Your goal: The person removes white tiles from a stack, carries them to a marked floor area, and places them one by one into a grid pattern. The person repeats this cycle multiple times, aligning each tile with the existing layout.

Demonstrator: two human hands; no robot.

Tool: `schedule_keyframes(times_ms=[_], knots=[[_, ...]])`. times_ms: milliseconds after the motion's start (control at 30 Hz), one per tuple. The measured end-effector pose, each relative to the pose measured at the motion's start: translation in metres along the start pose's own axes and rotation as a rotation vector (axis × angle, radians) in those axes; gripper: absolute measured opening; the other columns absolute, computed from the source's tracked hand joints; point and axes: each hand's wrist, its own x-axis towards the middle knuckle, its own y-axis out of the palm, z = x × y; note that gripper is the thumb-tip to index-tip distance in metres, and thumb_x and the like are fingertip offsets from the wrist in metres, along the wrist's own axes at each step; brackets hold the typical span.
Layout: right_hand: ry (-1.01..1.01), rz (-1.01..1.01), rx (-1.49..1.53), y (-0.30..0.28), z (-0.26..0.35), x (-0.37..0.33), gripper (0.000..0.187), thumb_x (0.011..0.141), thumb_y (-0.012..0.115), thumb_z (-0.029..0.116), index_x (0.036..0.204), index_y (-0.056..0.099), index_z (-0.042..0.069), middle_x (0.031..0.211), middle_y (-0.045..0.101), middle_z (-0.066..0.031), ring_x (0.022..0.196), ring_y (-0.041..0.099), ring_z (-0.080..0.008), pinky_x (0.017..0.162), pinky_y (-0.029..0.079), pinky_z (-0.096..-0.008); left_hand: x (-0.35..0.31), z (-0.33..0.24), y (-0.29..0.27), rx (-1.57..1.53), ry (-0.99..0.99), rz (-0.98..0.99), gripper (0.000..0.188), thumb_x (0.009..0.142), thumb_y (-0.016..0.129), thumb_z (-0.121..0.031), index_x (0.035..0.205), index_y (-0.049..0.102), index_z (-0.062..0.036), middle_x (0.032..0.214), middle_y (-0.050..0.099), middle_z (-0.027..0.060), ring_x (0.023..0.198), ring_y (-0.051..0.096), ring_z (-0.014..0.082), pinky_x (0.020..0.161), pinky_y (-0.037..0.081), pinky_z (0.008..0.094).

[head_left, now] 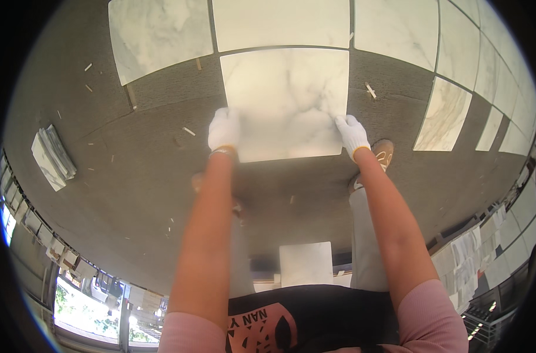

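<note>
A white marble-look tile with grey veining is held between my two gloved hands. My left hand, in a white glove with a yellow cuff, grips its left edge near the lower corner. On the opposite edge, my right hand is closed with the thumb over the top face. The tile's far edge lies close along another pale tile, with a thin dark gap between them. Whether the near edge rests on the floor or is raised, I cannot tell. The fingers under the tile are hidden.
More marble-look tiles lie in rows ahead and to the right. A narrower tile sits at right. Small white strips are scattered over the grey floor. Stacked tile pieces stand far left. My shoe is beside my right hand.
</note>
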Motion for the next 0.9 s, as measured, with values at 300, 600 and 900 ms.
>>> schedule_keyframes(times_ms=[300, 600, 900], knots=[[0.015, 0.020, -0.082, -0.002, 0.019, -0.005, 0.054, 0.096, 0.054, 0.049, 0.115, 0.065, -0.001, 0.109, 0.069, -0.0277, 0.100, 0.068, -0.0385, 0.085, 0.053, -0.0436, 0.004, 0.007, -0.004, -0.111, -0.013, -0.030, 0.054, 0.089, 0.060, -0.056, 0.117, 0.071, -0.0110, 0.116, 0.073, 0.0173, 0.113, 0.067, 0.0364, 0.100, 0.049, 0.0442], [-0.008, 0.037, -0.127, -0.005, 0.026, -0.010, 0.059, 0.098, 0.048, 0.050, 0.117, 0.064, -0.003, 0.115, 0.066, -0.0311, 0.111, 0.062, -0.0451, 0.096, 0.048, -0.0469, 0.001, -0.010, -0.019, 0.113, -0.027, -0.037, 0.049, 0.090, 0.058, -0.052, 0.113, 0.071, -0.0100, 0.117, 0.072, 0.0199, 0.112, 0.067, 0.0388, 0.097, 0.050, 0.0473], [-0.041, 0.018, -0.230, -0.001, 0.017, 0.001, 0.051, 0.098, 0.050, 0.046, 0.110, 0.065, -0.001, 0.110, 0.068, -0.0302, 0.103, 0.066, -0.0440, 0.089, 0.052, -0.0489, -0.012, 0.003, -0.006, 0.201, -0.026, 0.053, 0.049, 0.091, 0.056, -0.049, 0.128, 0.059, -0.0156, 0.126, 0.067, 0.0188, 0.118, 0.064, 0.0381, 0.098, 0.050, 0.0507]])
